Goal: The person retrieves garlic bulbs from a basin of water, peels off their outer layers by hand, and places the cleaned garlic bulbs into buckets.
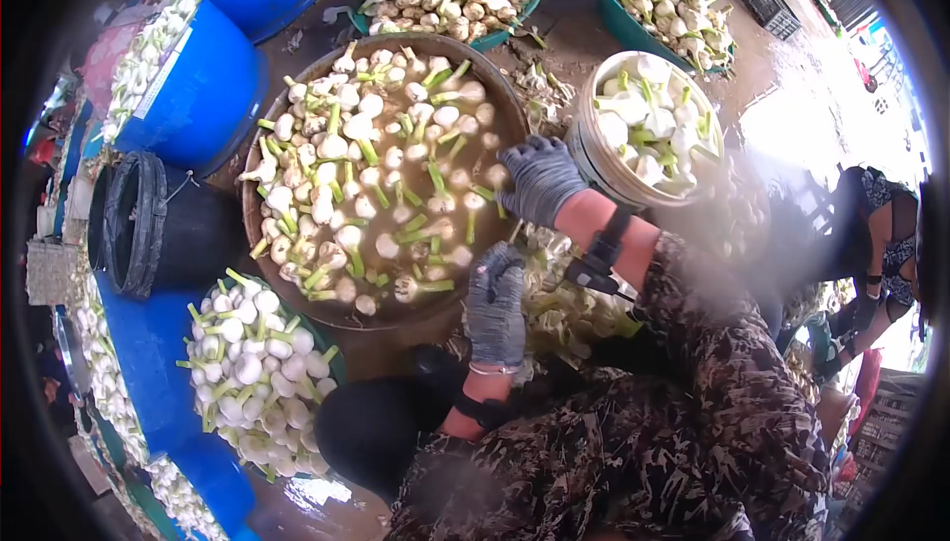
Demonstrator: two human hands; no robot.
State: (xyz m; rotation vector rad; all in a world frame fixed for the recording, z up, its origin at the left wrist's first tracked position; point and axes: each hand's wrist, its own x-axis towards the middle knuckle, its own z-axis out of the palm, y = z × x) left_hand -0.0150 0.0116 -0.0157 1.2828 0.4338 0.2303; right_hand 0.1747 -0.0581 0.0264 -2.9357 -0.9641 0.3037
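Observation:
Both my hands wear grey knit gloves at the right side of a wide round tub point(259, 262) of murky water and floating garlic bulbs. My right hand point(542, 182) is at the tub's rim, fingers curled on a garlic bulb point(497, 178) with a green stem. Lower down, my left hand point(495, 305) is closed beside the rim; what it holds, if anything, is hidden. Beneath and between the hands lies a pile of pale peelings and stems point(569, 303). Right of my right hand stands a white bucket point(586, 150) holding cleaned white garlic.
Garlic fills a basin point(332, 353) at lower left and green tubs point(633, 38) at the top. Blue tubs point(213, 86) and a black bucket point(163, 224) line the left. A black crate point(765, 3) lies upper right; another person point(881, 234) is at far right.

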